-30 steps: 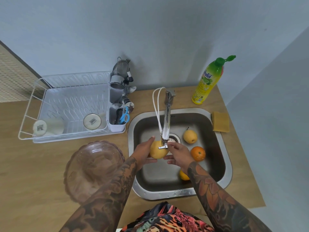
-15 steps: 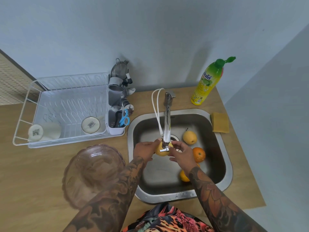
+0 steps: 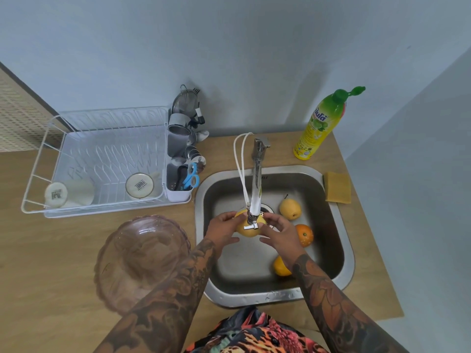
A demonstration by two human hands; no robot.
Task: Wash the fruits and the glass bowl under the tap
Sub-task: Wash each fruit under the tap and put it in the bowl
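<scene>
- holding a pear [image 3: 248, 229] under the tap [image 3: 255, 189] spout, over the sink [image 3: 328, 284]; both hands cup it.
- risk: wet skin could let it slip and drop onto the orange [image 3: 304, 234] right of the tap.
- left hand [image 3: 221, 231]: fingers curled round the pear's left side.
- right hand [image 3: 281, 234]: fingers half closed on its right.
- bowl [image 3: 142, 261] sits left of the sink, unwashed by the look of it.

The wooden counter [image 3: 46, 276] carries a dish rack [image 3: 102, 161], glass bowl [image 3: 142, 261], soap bottle [image 3: 318, 126], sponge [image 3: 337, 187] and inset sink [image 3: 344, 273].
</scene>
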